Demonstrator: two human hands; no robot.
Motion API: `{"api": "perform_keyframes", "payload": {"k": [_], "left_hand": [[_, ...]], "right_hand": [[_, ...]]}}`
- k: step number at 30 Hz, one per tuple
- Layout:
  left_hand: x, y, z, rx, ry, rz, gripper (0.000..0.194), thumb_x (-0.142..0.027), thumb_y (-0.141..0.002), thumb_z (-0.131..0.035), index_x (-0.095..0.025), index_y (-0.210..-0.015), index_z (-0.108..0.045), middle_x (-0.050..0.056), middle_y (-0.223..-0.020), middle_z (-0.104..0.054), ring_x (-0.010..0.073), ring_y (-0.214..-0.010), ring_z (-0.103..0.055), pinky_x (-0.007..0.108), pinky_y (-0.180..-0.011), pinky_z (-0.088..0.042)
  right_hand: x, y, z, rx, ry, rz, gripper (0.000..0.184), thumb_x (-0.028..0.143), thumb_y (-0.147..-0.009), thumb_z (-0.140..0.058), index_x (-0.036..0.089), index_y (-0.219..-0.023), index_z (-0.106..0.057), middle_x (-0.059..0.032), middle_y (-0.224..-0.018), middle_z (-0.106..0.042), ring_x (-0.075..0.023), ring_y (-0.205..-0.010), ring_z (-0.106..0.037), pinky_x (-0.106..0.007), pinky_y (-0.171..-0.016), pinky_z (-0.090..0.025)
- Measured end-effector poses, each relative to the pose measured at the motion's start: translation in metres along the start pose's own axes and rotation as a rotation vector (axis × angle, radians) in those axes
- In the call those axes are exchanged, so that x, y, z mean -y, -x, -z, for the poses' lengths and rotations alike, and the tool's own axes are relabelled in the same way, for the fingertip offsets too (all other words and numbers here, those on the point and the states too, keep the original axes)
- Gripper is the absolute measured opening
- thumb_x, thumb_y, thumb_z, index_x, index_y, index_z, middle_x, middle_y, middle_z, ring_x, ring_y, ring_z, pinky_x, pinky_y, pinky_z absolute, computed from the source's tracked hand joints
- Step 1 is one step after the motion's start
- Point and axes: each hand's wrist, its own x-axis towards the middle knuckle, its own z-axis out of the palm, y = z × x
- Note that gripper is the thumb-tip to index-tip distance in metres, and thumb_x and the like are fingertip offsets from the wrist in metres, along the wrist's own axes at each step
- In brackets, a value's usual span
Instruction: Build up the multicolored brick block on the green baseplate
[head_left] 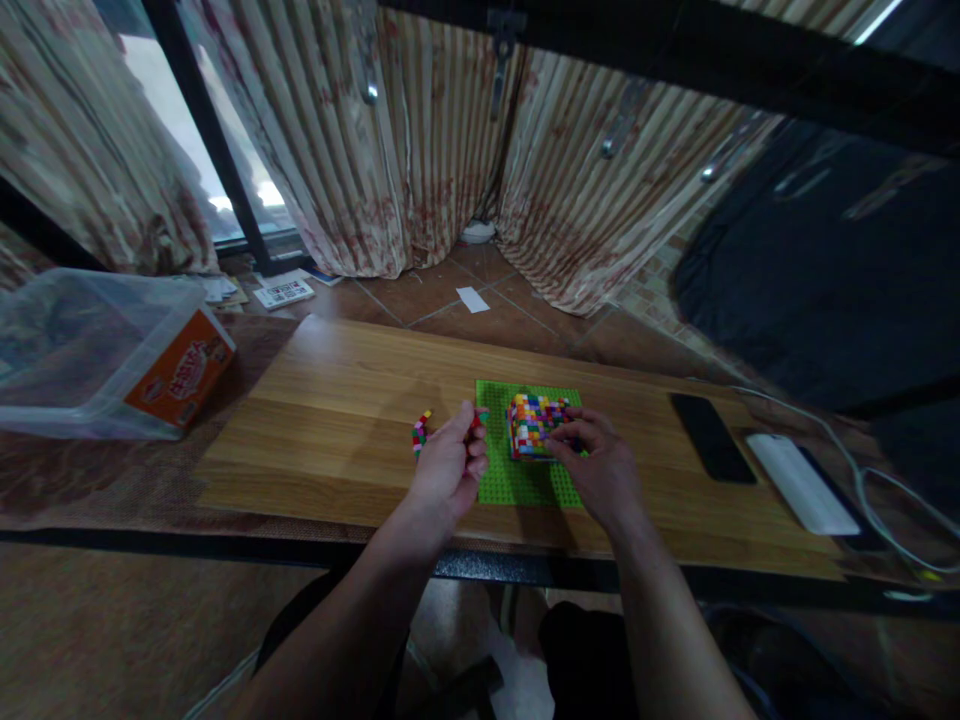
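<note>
A block of many-coloured toy building bricks (530, 420) stands on a green studded baseplate (499, 487). My right hand (604, 468) is at the right end of this block, thumb and fingers bent against it; any single brick between the fingertips is hidden. Left of the baseplate, my left hand (450, 460) is closed, with small red and teal bricks (481, 416) at its fingertips. A curved row of coloured bricks (419, 436) shows beyond the left hand's outer side; I cannot tell whether it is held or lies on the board.
The wooden board (322, 430) carries a black phone (712, 438) at the right. Beside it are a white slab-like device (802, 483) and a white cable (859, 470). A clear plastic bin (90, 350) with an orange label stands at left. Beyond hang striped curtains (442, 150).
</note>
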Motion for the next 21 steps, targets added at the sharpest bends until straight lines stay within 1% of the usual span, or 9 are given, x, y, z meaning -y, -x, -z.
{"api": "perform_keyframes", "payload": {"k": [3,6,9,10,12,14,16,19,21], "left_hand": [[0.002,0.0,0.0,-0.003,-0.039,0.019,0.017,-0.027,-0.086,-0.062,-0.01,-0.082,-0.062,-0.003,-0.062,-0.047,-0.0001,-0.042,-0.034,0.011,-0.036,-0.019],[0.005,0.002,-0.001,0.002,-0.112,0.021,0.01,-0.019,-0.082,-0.063,-0.009,-0.081,-0.065,-0.001,-0.063,-0.051,0.001,-0.044,-0.037,0.013,-0.037,-0.018],[0.007,0.004,-0.002,0.036,-0.208,-0.016,0.01,-0.014,-0.075,-0.065,-0.008,-0.083,-0.068,0.001,-0.065,-0.056,0.0019,-0.046,-0.04,0.014,-0.039,-0.018],[0.008,0.005,-0.002,0.057,-0.239,-0.029,0.012,-0.015,-0.074,-0.067,-0.008,-0.084,-0.069,0.002,-0.065,-0.057,0.0021,-0.046,-0.04,0.015,-0.039,-0.018],[0.009,0.006,-0.002,0.11,-0.281,-0.038,0.017,-0.019,-0.07,-0.072,-0.009,-0.085,-0.069,0.002,-0.066,-0.06,0.0022,-0.046,-0.041,0.015,-0.04,-0.017],[0.011,0.006,-0.002,0.172,-0.295,-0.027,0.023,-0.024,-0.067,-0.077,-0.01,-0.084,-0.069,0.002,-0.067,-0.062,0.0017,-0.045,-0.04,0.016,-0.04,-0.016],[0.012,0.006,-0.002,0.222,-0.291,-0.011,0.026,-0.026,-0.064,-0.079,-0.011,-0.082,-0.067,0.002,-0.067,-0.063,0.0008,-0.043,-0.037,0.016,-0.04,-0.014],[0.012,0.007,-0.004,0.242,-0.295,-0.005,0.031,-0.029,-0.061,-0.082,-0.011,-0.08,-0.065,0.002,-0.067,-0.064,0.0,-0.042,-0.035,0.017,-0.04,-0.013],[0.013,0.008,-0.005,0.234,-0.315,-0.016,0.033,-0.031,-0.062,-0.082,-0.011,-0.081,-0.065,0.002,-0.068,-0.065,0.0,-0.042,-0.034,0.017,-0.04,-0.013]], "right_hand": [[-0.006,-0.001,0.006,0.013,-0.045,-0.003,0.019,0.04,-0.076,-0.069,0.021,-0.076,-0.073,-0.0085,-0.111,-0.062,-0.0244,-0.105,-0.061,-0.045,-0.095,-0.046],[-0.006,-0.002,0.012,-0.096,-0.117,-0.011,0.023,0.043,-0.08,-0.068,0.021,-0.081,-0.073,-0.0088,-0.109,-0.064,-0.0231,-0.099,-0.062,-0.041,-0.086,-0.051],[0.006,0.0,0.013,-0.181,-0.147,0.073,0.02,0.04,-0.083,-0.065,0.021,-0.082,-0.072,-0.0069,-0.099,-0.067,-0.0208,-0.094,-0.063,-0.036,-0.079,-0.052],[0.011,0.001,0.012,-0.157,-0.156,0.105,0.018,0.038,-0.085,-0.064,0.022,-0.083,-0.072,-0.006,-0.097,-0.067,-0.0203,-0.094,-0.063,-0.035,-0.08,-0.052],[0.022,0.005,0.009,-0.038,-0.181,0.149,0.016,0.035,-0.088,-0.062,0.024,-0.091,-0.072,-0.0048,-0.099,-0.068,-0.0196,-0.097,-0.063,-0.035,-0.082,-0.051],[0.029,0.007,0.005,0.076,-0.19,0.16,0.018,0.034,-0.089,-0.061,0.026,-0.1,-0.072,-0.0041,-0.104,-0.068,-0.0189,-0.096,-0.064,-0.035,-0.084,-0.051],[0.033,0.009,0.001,0.141,-0.193,0.166,0.02,0.033,-0.089,-0.061,0.027,-0.105,-0.071,-0.0038,-0.107,-0.068,-0.0189,-0.098,-0.064,-0.036,-0.087,-0.051],[0.033,0.01,-0.002,0.145,-0.206,0.185,0.016,0.032,-0.089,-0.061,0.026,-0.1,-0.072,-0.0032,-0.105,-0.069,-0.0191,-0.102,-0.063,-0.035,-0.09,-0.05],[0.033,0.01,-0.002,0.113,-0.21,0.18,0.013,0.031,-0.089,-0.062,0.025,-0.094,-0.073,-0.0028,-0.1,-0.07,-0.0185,-0.098,-0.064,-0.033,-0.088,-0.05]]}}
